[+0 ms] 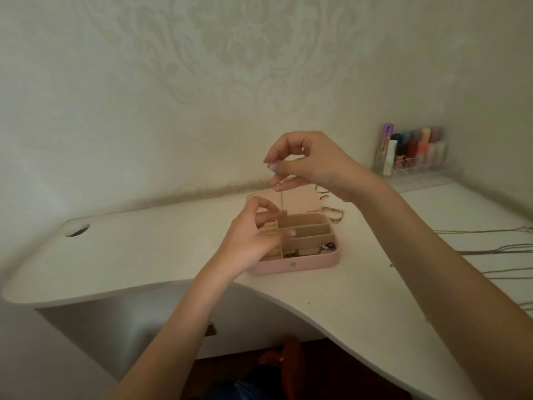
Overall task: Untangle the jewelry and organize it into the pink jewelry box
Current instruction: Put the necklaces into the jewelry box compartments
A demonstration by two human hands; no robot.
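Both hands pinch a thin pale chain [280, 199] taut above the open pink jewelry box [300, 265], right hand [305, 164] higher, left hand [253, 232] lower, probably so it hangs straight for lowering in.

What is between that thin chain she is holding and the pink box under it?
Nothing visible. The chain hangs from the right hand straight over the open pink box, with the left hand beside it, over the box's left compartments.

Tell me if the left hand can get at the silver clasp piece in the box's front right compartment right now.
Probably not at once: the left hand is pinching a thin chain with the right hand. The silver clasp piece itself lies uncovered in the open pink jewelry box.
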